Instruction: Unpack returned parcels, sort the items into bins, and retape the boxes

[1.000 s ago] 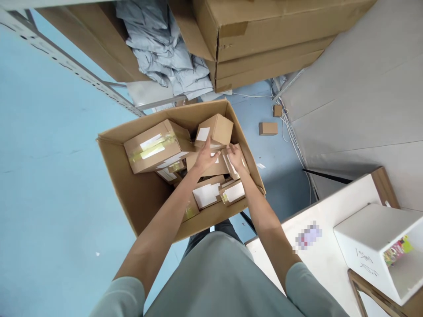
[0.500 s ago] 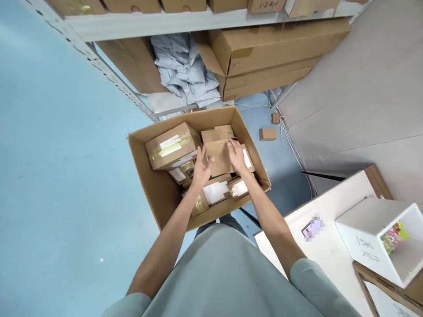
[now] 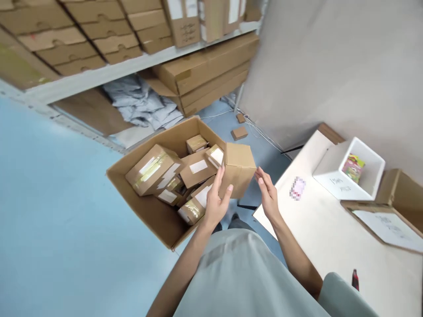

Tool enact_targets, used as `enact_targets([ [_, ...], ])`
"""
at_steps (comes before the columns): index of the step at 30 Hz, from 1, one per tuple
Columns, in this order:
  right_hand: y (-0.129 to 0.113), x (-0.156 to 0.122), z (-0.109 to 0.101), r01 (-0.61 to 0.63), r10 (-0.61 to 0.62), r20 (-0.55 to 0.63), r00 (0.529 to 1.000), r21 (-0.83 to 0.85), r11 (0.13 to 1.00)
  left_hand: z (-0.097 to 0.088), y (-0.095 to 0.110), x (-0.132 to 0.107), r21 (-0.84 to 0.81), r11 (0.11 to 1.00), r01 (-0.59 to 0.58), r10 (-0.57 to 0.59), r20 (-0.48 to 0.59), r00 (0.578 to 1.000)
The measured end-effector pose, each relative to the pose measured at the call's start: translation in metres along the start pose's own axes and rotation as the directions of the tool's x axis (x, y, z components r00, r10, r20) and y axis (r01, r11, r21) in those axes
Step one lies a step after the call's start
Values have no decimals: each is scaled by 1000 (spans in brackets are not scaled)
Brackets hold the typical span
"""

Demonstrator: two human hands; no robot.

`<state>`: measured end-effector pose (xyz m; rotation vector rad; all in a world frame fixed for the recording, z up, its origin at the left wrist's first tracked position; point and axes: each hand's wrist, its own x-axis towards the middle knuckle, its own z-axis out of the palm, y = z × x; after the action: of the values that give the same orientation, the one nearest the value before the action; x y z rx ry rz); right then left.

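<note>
A small plain brown cardboard box (image 3: 238, 174) is held up between my two hands, above the near right side of the large open carton. My left hand (image 3: 216, 200) presses its fingers and thumb along the left side of this box. At the box's right edge, my right hand (image 3: 268, 193) holds with its fingertips, thumb alongside. Several taped boxes with white labels lie inside the large carton (image 3: 142, 218); a bigger one (image 3: 153, 169) rests at its left, and a labelled box (image 3: 198, 168) lies tilted in the middle.
A metal shelf (image 3: 99, 72) with cardboard boxes and grey bags (image 3: 142, 103) stands behind the carton. To the right is a white table (image 3: 317, 229) carrying a phone (image 3: 298, 188), a white foam box (image 3: 346, 169) and an open carton (image 3: 403, 198). Two small boxes (image 3: 239, 133) lie on the floor.
My hands have lifted the small box out of the large carton and moved it right. The view has turned toward the table, so more of the tabletop shows.
</note>
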<state>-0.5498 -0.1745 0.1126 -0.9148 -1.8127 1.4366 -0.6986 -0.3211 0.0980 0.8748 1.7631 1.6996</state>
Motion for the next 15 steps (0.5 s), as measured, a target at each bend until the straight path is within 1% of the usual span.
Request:
enact_targets([
  [2,-2,-23,-37,-20,20,-99,995,-6,1000,32,2,-9,-54,998,11,-5,102,995],
  [4,1,-48,-74,-52,47,-196,979,-21,998,66,2,-21,-83,996,15,1,190,982],
  [7,12,-89,-128,-113,105,-343,934,-3,994,121,0,-45,-113,993,21,15,307,951],
  [9,23,-120,-163,-157,147,-428,892,12,988,160,-3,-64,-122,991,46,4,386,922],
  [12,43,-167,-213,-231,206,-518,830,16,973,219,-11,-94,-101,989,109,-45,491,870],
  [15,65,-211,-258,-305,263,-586,767,29,952,275,-20,-128,-63,982,178,-109,582,806],
])
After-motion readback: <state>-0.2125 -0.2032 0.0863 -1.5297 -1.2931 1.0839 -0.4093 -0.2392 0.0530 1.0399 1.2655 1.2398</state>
